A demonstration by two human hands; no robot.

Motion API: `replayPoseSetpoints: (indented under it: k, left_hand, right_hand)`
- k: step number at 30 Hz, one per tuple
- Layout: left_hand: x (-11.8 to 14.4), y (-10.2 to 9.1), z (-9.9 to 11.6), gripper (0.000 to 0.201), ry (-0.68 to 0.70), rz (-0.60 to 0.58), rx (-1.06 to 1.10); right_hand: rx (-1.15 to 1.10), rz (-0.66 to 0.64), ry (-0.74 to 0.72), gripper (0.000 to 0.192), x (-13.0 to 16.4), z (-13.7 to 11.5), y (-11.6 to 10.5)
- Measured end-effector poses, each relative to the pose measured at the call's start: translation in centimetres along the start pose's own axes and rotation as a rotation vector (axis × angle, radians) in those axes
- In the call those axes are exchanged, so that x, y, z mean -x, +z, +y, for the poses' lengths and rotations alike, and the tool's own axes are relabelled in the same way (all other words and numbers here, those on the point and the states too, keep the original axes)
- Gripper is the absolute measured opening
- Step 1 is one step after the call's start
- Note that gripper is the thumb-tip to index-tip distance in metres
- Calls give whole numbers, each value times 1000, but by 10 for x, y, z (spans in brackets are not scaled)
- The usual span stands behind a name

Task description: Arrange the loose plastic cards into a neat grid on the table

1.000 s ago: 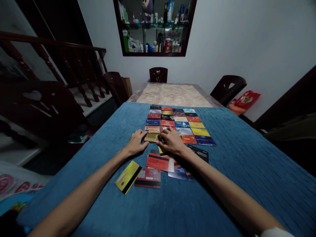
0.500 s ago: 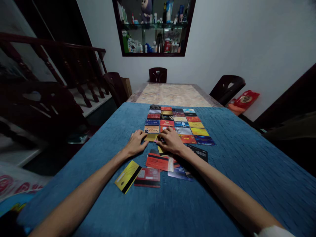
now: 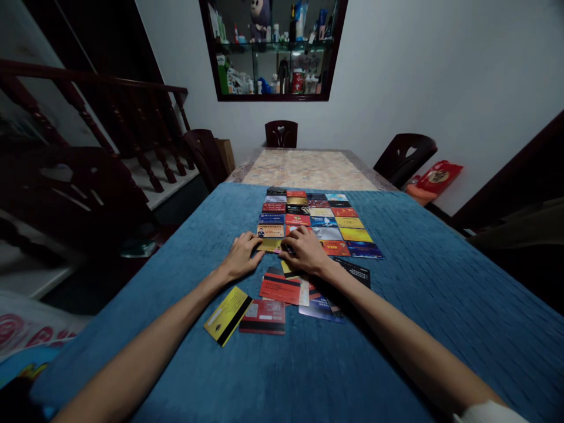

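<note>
My left hand (image 3: 241, 254) and my right hand (image 3: 305, 251) rest on a blue tablecloth (image 3: 418, 294), fingertips meeting on a gold card (image 3: 269, 244) at the near left corner of a grid of cards (image 3: 324, 221). The grid has several rows of coloured plastic cards lying flat. Nearer to me lies a loose pile of cards: a red card with a black stripe (image 3: 281, 289), a yellow card (image 3: 228, 314), another red card (image 3: 263, 316), a dark card (image 3: 356, 271). Part of the pile is hidden under my right forearm.
Beyond the cloth the table's bare marbled top (image 3: 308, 170) runs to the far end. Dark chairs stand at the far end (image 3: 281, 133), the right (image 3: 405, 157) and the left (image 3: 205, 154). A red bag (image 3: 436, 177) lies right; stair railing (image 3: 110, 129) is left.
Nothing has visibly changed except a slight shift of the view; both hands stay on the gold card.
</note>
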State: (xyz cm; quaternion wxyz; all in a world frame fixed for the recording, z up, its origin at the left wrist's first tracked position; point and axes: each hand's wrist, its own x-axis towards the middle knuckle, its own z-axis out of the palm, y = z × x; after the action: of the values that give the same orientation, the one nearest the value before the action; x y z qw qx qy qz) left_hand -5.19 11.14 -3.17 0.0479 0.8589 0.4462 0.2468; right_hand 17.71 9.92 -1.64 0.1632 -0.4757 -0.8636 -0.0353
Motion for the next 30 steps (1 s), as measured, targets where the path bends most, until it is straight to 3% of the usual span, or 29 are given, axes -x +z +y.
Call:
replayPoseSetpoints:
  k: [30]
  left_hand:
    - [0,2,-2,17,3,19,10]
  right_hand:
    - [-49,-46,28,26,0,2,-2]
